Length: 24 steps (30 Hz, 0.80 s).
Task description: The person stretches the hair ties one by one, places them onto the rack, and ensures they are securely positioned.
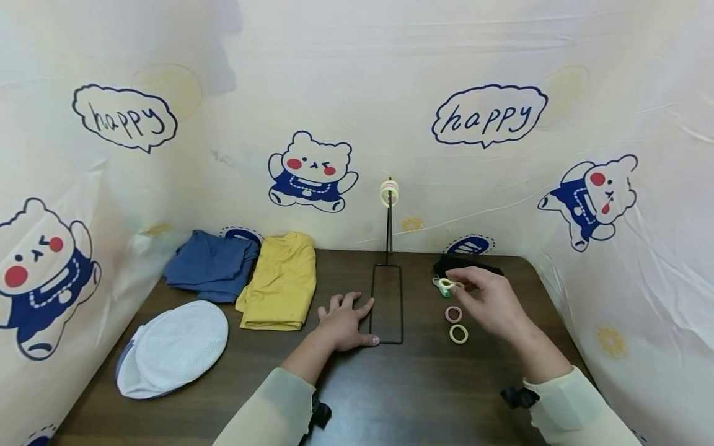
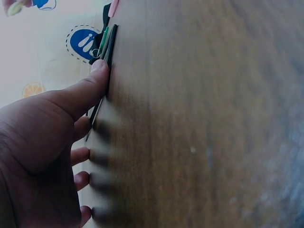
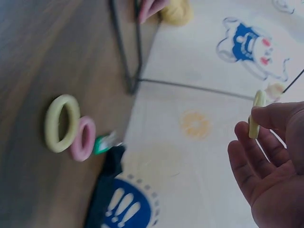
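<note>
A black wire stand (image 1: 401, 303) has its rectangular base on the table, with several pale hair ties (image 1: 384, 188) hung at its top. My left hand (image 1: 341, 326) spreads its fingers at the left side of the base; the thumb rests on the near corner. Between thumb and fingertips, my right hand (image 1: 493, 305) pinches a pale yellow hair tie (image 3: 258, 114), held up above the table. Below that hand lie a pink hair tie (image 3: 75, 148) and another pale yellow hair tie (image 3: 49, 127), side by side.
Behind the right hand lie a small green-and-clear item (image 1: 444, 290) and a black cloth item (image 1: 446, 263). Folded blue cloth (image 1: 214, 263), folded yellow cloth (image 1: 281, 282) and a white mesh oval item (image 1: 178, 347) occupy the left. A printed curtain (image 1: 357, 74) encloses the table.
</note>
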Each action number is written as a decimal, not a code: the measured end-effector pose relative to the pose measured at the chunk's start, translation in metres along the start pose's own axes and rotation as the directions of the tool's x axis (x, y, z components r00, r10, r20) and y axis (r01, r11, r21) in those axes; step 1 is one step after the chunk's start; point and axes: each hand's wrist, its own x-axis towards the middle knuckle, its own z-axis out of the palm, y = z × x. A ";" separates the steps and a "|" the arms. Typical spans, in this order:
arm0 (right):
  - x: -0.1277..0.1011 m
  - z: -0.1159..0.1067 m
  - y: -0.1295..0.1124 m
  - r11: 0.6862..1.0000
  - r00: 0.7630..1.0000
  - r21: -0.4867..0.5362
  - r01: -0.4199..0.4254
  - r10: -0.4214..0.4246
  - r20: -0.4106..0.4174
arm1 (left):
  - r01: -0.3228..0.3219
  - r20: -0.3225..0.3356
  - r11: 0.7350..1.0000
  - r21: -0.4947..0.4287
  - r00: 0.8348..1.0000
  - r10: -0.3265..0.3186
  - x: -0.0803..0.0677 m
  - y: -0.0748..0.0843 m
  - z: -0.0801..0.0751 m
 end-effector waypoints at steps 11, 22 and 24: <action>0.022 -0.007 -0.047 0.977 0.976 0.066 0.205 -0.199 -0.095 | 0.001 0.008 1.000 -0.002 1.000 -0.001 -0.002 0.001 -0.002; 0.044 -0.022 -0.088 0.929 0.925 0.102 0.356 -0.336 -0.176 | 0.006 0.006 1.000 -0.002 1.000 -0.006 -0.001 0.003 -0.004; 0.048 -0.024 -0.094 0.924 0.921 0.104 0.368 -0.347 -0.179 | 0.008 0.007 1.000 -0.001 1.000 -0.008 -0.001 0.003 -0.003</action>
